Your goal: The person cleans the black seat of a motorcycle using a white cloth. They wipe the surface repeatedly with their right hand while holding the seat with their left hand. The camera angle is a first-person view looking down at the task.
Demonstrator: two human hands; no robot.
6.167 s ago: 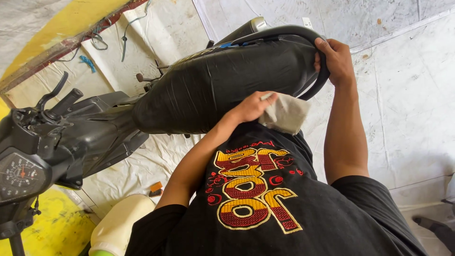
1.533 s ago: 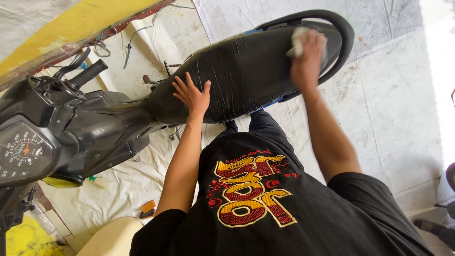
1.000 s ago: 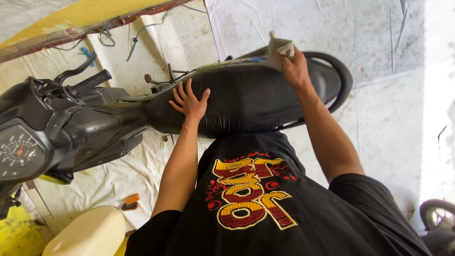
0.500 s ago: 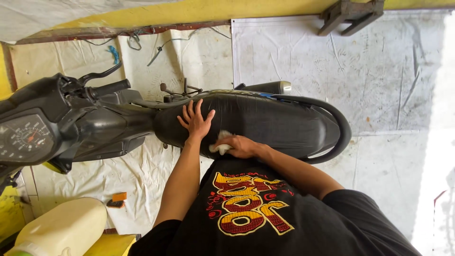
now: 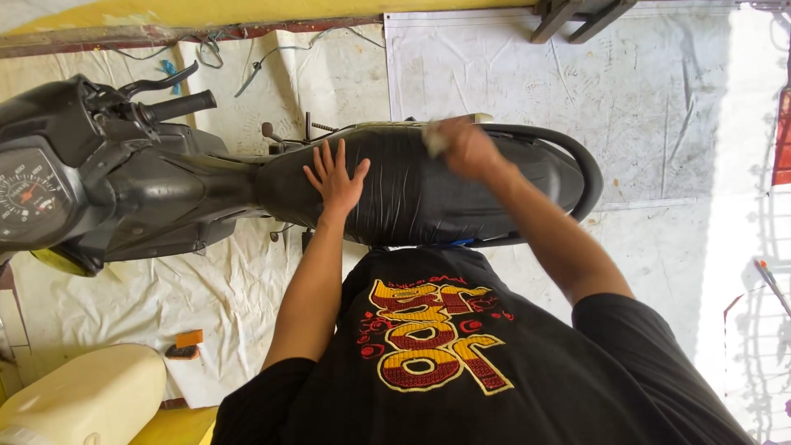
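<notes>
Black and shiny, a motorbike seat (image 5: 428,194) in the middle of the head view, long side running from 9 o'clock to 3 o'clock.

Left hand (image 5: 336,177) flat on the seat, near its front end. Fingers spread wide, pointing to 12 o'clock. Not gripping anything, just pressing down.

Right hand (image 5: 465,148) on the seat too, at 3 o'clock from the left hand and a bit higher. Blurry. Closed around a small pale cloth (image 5: 434,138), with the cloth poking out at 9 o'clock from the knuckles. Cloth touching the top edge of the seat.

Black grab rail (image 5: 577,165) curving round the back end of the seat, at 3 o'clock from the right hand.

Dark handlebar (image 5: 177,105) and a round dial (image 5: 25,194) far off at 9 o'clock, well apart from both hands.

Black shirt (image 5: 437,354) with a red and yellow print at 6 o'clock, just below the seat.

Pale sheet (image 5: 527,74) spread over the ground under the motorbike, reaching up to 12 o'clock.

Cream plastic jug (image 5: 82,395) down at 8 o'clock. Small orange thing (image 5: 189,339) lying near the jug, on the sheet.

Dark wooden legs (image 5: 568,15) at 1 o'clock, at the very top edge.
</notes>
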